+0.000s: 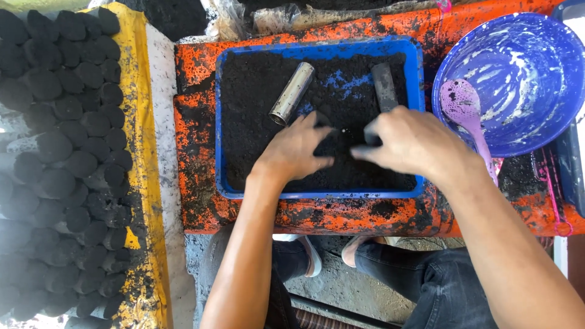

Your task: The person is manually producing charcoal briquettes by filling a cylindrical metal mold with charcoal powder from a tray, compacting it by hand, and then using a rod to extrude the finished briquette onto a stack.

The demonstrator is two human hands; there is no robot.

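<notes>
Both hands are working in the black powder [262, 134] that fills a blue tray [218, 122]. The left hand [298, 149] is lying palm down on the powder, fingers loosely spread and curling into it; it is pinching nothing that can be made out. The right hand [411, 141] is sitting just beside it, fingertips drawn together toward the left hand's fingertips, and a small dark block [372, 135] is showing at its knuckles; whether the fingers are clamping that block cannot be told, as the hand is blurred.

Just beyond the left hand's fingertips a metal tube [292, 93] is lying tilted on the powder, apart from the fingers. Just beyond the right hand a dark bar [384, 87] is lying on the powder, its near end close to the knuckles.

The tray is resting on an orange board [195, 152] smeared with black. Off to the right hand's outer side a blue bowl [518, 73] is holding a purple spoon [466, 109]. Well off to the left hand's outer side, rows of black briquettes [61, 152] are lying on a yellow sheet [139, 91].
</notes>
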